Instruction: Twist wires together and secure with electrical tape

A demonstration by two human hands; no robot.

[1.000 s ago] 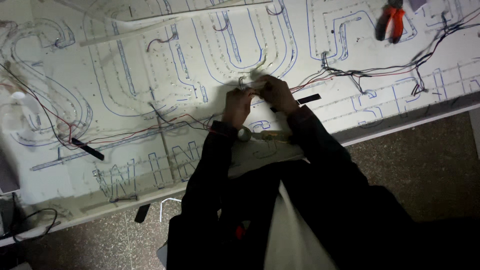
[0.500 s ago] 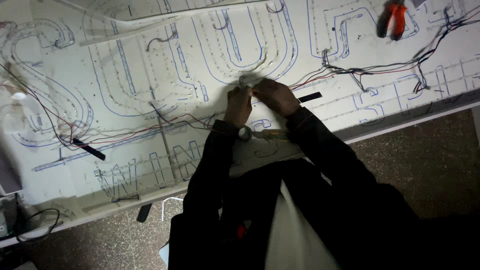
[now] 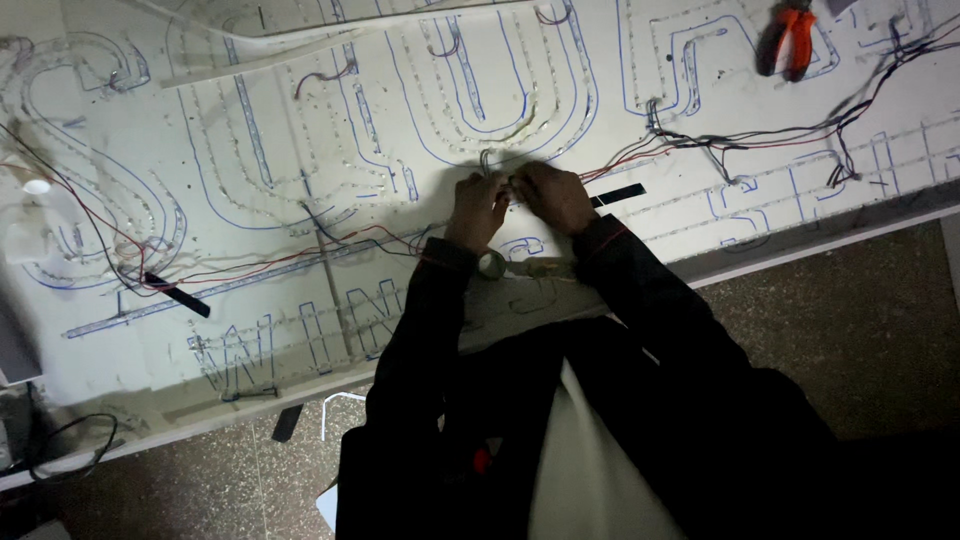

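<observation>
Left hand [image 3: 478, 205]: pinched the thin wire [image 3: 487, 160] at twelve o'clock.
Right hand [image 3: 552, 197]: grip clenched on it too.
Progress: most sign board [image 3: 250, 150] letters strip-lined; loose leads remained.
Pliers [image 3: 785, 40]: idle, two o'clock.

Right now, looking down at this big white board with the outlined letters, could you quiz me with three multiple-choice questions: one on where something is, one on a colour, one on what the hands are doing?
1. Where do the pliers lie?
A. at the board's top right
B. on the floor
C. in the left hand

2. What colour are the letter outlines drawn on the board?
A. green
B. blue
C. yellow

3. How are the two hands placed?
A. far apart at the board's ends
B. hanging off the board
C. close together over the board, fingers meeting at a small pale piece

Answers:
1 A: the pliers, with orange handles, rest near the upper right edge of the board.
2 B: the letter outlines are blue lines.
3 C: the left hand and right hand meet mid-board.
</observation>
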